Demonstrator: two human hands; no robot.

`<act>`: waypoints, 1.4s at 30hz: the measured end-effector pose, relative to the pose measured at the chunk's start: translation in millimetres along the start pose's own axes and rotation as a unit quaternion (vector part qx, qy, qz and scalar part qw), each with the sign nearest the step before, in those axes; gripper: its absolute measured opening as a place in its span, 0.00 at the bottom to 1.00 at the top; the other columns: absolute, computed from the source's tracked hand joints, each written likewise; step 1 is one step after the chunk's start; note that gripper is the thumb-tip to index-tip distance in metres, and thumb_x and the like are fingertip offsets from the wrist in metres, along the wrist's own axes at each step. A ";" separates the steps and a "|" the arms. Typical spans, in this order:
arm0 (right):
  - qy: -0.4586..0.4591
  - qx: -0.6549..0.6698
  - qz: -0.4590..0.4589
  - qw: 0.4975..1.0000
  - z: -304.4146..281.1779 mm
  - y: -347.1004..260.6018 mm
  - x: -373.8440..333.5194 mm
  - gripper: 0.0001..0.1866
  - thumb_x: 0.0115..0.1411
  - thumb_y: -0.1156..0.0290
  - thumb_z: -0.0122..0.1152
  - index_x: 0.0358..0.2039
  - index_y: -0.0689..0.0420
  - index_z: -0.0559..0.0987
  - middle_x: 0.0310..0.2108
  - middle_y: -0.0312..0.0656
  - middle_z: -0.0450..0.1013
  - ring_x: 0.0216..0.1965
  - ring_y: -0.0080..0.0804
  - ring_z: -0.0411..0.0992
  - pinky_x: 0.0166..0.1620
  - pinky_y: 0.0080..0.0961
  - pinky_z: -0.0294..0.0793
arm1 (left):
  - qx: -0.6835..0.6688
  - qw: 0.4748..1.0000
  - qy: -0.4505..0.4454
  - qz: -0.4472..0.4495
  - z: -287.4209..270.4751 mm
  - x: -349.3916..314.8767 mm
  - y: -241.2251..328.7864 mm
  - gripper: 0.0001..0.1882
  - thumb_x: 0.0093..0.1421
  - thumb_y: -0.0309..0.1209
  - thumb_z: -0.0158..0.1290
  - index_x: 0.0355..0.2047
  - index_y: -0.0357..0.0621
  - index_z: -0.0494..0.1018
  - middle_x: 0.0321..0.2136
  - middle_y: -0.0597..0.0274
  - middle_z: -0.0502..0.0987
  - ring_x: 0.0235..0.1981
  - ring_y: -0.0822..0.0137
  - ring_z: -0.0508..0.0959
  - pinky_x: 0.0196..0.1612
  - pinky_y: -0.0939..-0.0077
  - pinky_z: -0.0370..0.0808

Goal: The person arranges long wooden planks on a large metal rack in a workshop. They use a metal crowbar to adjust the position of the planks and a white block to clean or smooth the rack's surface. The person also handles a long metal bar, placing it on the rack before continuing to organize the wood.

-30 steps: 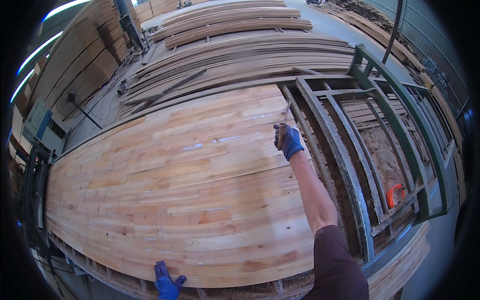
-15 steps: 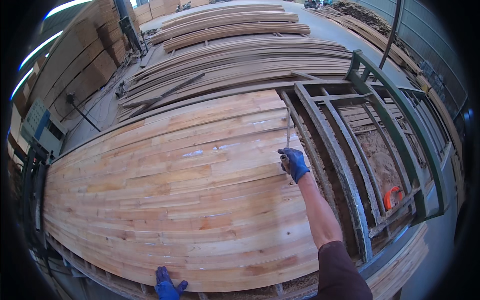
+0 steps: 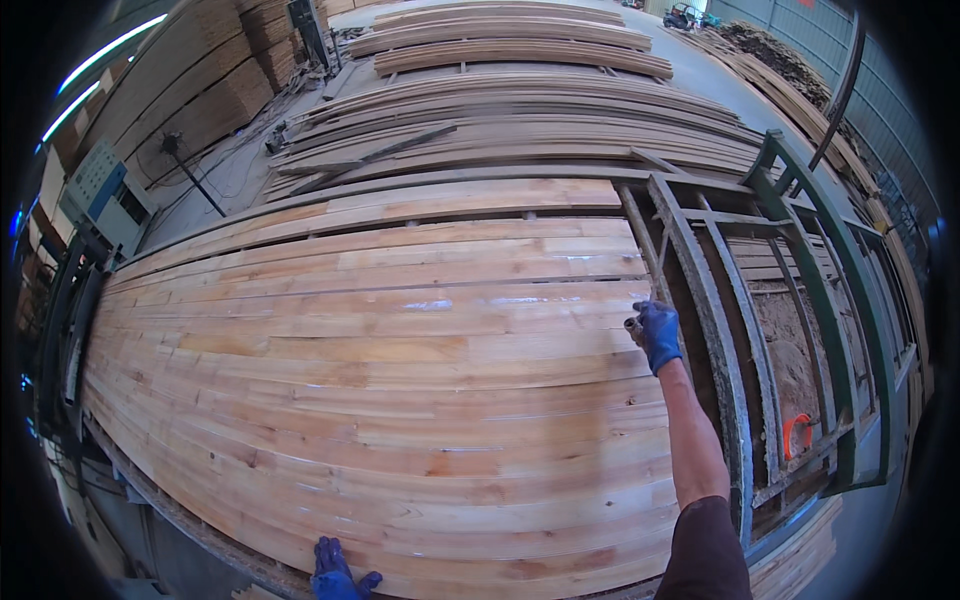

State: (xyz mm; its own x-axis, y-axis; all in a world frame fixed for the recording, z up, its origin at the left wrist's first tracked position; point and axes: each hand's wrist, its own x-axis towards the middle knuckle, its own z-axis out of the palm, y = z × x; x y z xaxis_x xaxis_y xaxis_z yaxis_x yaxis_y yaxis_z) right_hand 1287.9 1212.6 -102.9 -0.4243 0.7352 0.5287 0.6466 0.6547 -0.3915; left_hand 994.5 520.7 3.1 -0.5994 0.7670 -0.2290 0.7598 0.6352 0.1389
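Note:
A large panel of pale wooden strips (image 3: pixel 400 400), laid edge to edge, spreads in front of me with wet whitish streaks on some strips. My right hand (image 3: pixel 660 335), in a blue glove, grips a rod's round, dull handle (image 3: pixel 633 326) at the panel's right end; the rod's far part is hard to make out now. Resting by the panel's near edge is my left hand (image 3: pixel 340 572), also blue-gloved, fingers spread and holding nothing. A dark gap separates the far strips (image 3: pixel 480 203) from the others, and a narrower slit runs nearer to me.
A metal frame with bars (image 3: pixel 715 330) and a green curved guard (image 3: pixel 868 340) stands right of the panel. An orange ring-shaped object (image 3: pixel 797 437) lies beyond the bars. Stacked boards (image 3: pixel 520 110) lie behind; a control cabinet (image 3: pixel 108 195) stands far left.
A wide gap has opened between the far strips and the nearer ones, which now sit closer to me. My right hand is still on the handle. The whole view has shifted.

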 end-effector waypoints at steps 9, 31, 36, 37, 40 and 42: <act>-0.219 0.033 0.167 0.961 12.6 -46.8 90.4 0.15 0.62 0.59 0.60 0.22 0.52 0.78 0.20 0.44 0.76 0.19 0.40 0.75 0.27 0.40 0.75 | 0.028 0.998 -0.042 -0.030 10.2 -8.5 -0.6 0.52 0.56 0.55 0.62 0.67 0.29 0.55 0.66 0.31 0.58 0.67 0.37 0.60 0.68 0.55 0.62; -0.063 0.705 0.241 0.664 -88.0 -85.7 106.2 0.21 0.69 0.61 0.54 0.50 0.68 0.76 0.18 0.29 0.61 0.15 0.21 0.59 0.19 0.22 0.61 | 0.048 0.998 -0.029 -0.027 21.3 -6.7 -4.4 0.55 0.52 0.58 0.64 0.66 0.28 0.56 0.65 0.31 0.59 0.67 0.39 0.60 0.69 0.57 0.62; -0.057 0.737 0.230 0.633 -110.8 -70.9 87.5 0.21 0.72 0.63 0.50 0.55 0.68 0.75 0.17 0.25 0.56 0.13 0.16 0.54 0.16 0.18 0.57 | 0.012 0.999 -0.029 -0.037 24.3 -0.2 -14.1 0.59 0.47 0.60 0.67 0.67 0.32 0.57 0.65 0.31 0.60 0.66 0.35 0.61 0.65 0.50 0.65; -0.030 0.763 0.234 0.602 -109.6 -65.4 81.4 0.22 0.72 0.63 0.50 0.55 0.69 0.74 0.17 0.25 0.54 0.14 0.15 0.52 0.16 0.17 0.55 | 0.019 0.998 -0.035 -0.048 21.9 1.9 -12.2 0.58 0.47 0.60 0.66 0.67 0.32 0.56 0.66 0.31 0.60 0.67 0.36 0.61 0.66 0.50 0.64; -0.053 0.782 0.158 0.601 -118.1 -82.2 45.7 0.20 0.72 0.63 0.51 0.54 0.66 0.77 0.17 0.24 0.56 0.14 0.14 0.53 0.16 0.17 0.52 | 0.020 0.995 -0.062 -0.075 23.0 -6.9 -16.2 0.58 0.49 0.61 0.65 0.68 0.33 0.55 0.67 0.31 0.57 0.68 0.38 0.60 0.66 0.49 0.63; 0.009 0.600 0.151 0.786 -155.4 -120.8 23.6 0.17 0.74 0.63 0.49 0.51 0.61 0.78 0.15 0.26 0.61 0.12 0.13 0.55 0.15 0.16 0.53 | 0.019 0.992 -0.074 -0.095 23.5 -9.5 -14.6 0.58 0.50 0.61 0.63 0.69 0.33 0.54 0.68 0.32 0.55 0.69 0.38 0.59 0.67 0.49 0.62</act>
State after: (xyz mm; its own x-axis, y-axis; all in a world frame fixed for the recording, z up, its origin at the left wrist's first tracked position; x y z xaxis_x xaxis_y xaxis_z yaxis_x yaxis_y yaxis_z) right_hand 1298.3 1123.5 73.9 -0.3502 0.8935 0.2810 -0.3507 0.1531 -0.9239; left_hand 995.0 502.1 -19.4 -0.6915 0.6097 -0.3874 0.6470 0.7613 0.0433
